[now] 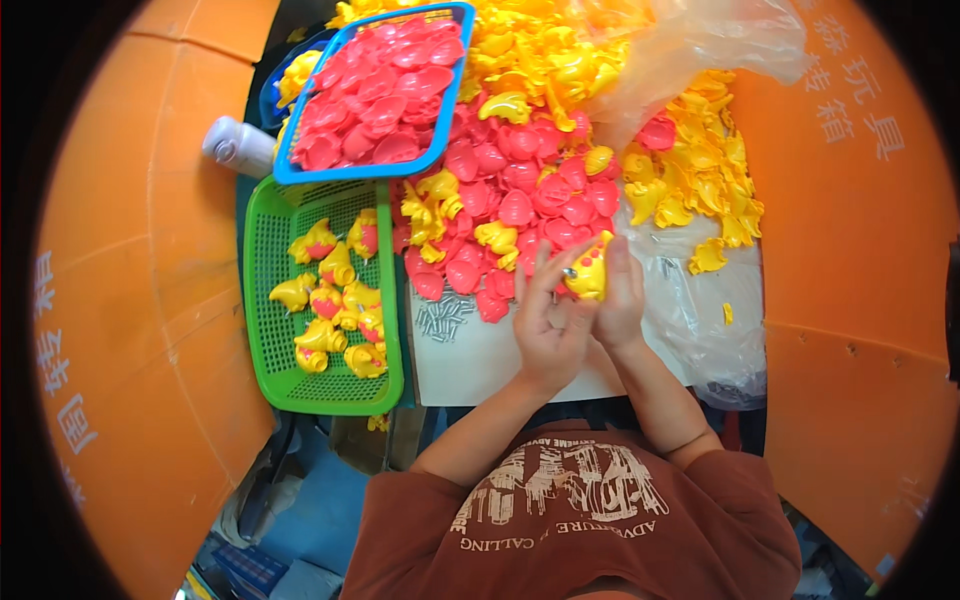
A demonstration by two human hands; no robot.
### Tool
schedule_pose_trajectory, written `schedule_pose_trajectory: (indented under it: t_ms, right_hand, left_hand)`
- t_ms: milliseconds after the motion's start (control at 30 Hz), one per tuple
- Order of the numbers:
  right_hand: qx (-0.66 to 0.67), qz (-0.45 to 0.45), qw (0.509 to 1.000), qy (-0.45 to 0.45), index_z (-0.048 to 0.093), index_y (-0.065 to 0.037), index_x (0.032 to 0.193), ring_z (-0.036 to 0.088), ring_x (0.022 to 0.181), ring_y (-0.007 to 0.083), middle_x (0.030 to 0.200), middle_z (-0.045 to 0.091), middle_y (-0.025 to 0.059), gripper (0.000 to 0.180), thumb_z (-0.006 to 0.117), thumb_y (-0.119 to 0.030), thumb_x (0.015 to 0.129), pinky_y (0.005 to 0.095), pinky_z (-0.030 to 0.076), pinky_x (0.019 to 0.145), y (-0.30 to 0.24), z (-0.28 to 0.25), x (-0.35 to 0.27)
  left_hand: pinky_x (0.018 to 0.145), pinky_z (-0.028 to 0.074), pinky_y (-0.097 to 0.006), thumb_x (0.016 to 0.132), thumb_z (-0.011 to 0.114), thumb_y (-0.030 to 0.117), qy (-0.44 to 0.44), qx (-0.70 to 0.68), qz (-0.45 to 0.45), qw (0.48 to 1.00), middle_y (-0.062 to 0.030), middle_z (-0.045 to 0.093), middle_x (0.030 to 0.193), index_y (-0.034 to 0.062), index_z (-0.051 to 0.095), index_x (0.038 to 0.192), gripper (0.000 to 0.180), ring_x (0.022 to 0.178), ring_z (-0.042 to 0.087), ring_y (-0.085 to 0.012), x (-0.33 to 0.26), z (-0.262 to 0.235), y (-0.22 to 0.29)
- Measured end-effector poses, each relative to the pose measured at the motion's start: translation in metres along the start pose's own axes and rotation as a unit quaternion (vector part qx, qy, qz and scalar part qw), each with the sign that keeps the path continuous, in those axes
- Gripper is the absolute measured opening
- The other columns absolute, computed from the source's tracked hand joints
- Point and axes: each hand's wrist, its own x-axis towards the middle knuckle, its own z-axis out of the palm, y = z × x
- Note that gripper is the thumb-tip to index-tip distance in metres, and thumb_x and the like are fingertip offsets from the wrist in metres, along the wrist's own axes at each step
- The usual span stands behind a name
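Both hands are up together over the counter [480, 370], left hand [548, 325] and right hand [622, 295] pinching one yellow toy piece [588, 272] between their fingers, red shells [520, 190] just behind.

a white table [470, 370] carries red shells [520, 190], yellow shells [700, 170], screws [443, 320], two baskets.

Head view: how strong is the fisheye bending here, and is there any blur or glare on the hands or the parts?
Head view: strong distortion, with a black rim at the corners and the orange panels bowing outward. Light is even and shadows faint. The clear plastic bag shows pale sheen. The left hand and right hand on the yellow toy piece are slightly soft; the green basket is sharp enough to show its mesh.
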Motion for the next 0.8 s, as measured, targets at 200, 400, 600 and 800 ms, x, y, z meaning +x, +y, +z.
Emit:
schedule_pose_trajectory:
  t_ms: [200,400,600,800]
  right_hand:
    - [-0.027,-0.028,0.999,-0.033,0.055,-0.004,0.084,0.055,0.066,0.0078,0.076,0.059,0.0033,0.042,0.035,-0.037,0.098,0.0210,0.042,0.056,0.005,0.021,-0.009]
    - [-0.259,-0.145,0.937,-0.182,0.050,-0.001,0.117,0.055,0.087,0.0144,0.104,0.057,0.0096,0.048,0.031,-0.042,0.097,0.0271,0.043,0.075,0.009,0.021,-0.019]
    - [-0.224,-0.065,0.963,-0.133,0.052,0.001,0.115,0.055,0.085,0.0145,0.105,0.059,0.0103,0.049,0.031,-0.040,0.098,0.0259,0.043,0.075,-0.020,-0.025,-0.008]
    - [-0.271,-0.053,0.952,-0.130,0.058,0.003,0.100,0.055,0.076,0.0125,0.092,0.061,0.0081,0.040,0.036,-0.030,0.099,0.0254,0.045,0.070,-0.026,-0.033,-0.023]
  left_hand:
    - [0.101,0.037,-0.037,0.085,0.063,0.008,0.023,-0.213,-0.045,0.976,-0.0199,0.048,0.127,-0.0040,0.040,0.122,0.045,0.120,0.046,-0.0257,-0.014,-0.016,-0.002]
    - [0.094,0.041,-0.032,0.086,0.057,0.004,0.051,-0.048,-0.048,0.996,-0.0137,0.052,0.118,-0.0057,0.044,0.124,0.041,0.110,0.052,-0.0197,-0.011,-0.106,0.032]
    - [0.079,0.046,-0.026,0.087,0.054,0.002,0.052,0.284,-0.151,0.945,-0.0109,0.052,0.105,-0.0065,0.053,0.113,0.027,0.097,0.054,-0.0172,0.041,-0.220,0.023]
    - [0.082,0.047,-0.038,0.081,0.057,0.006,0.028,0.524,-0.014,0.851,-0.0197,0.061,0.097,-0.0022,0.060,0.101,0.022,0.092,0.058,-0.0338,0.101,-0.302,-0.034]
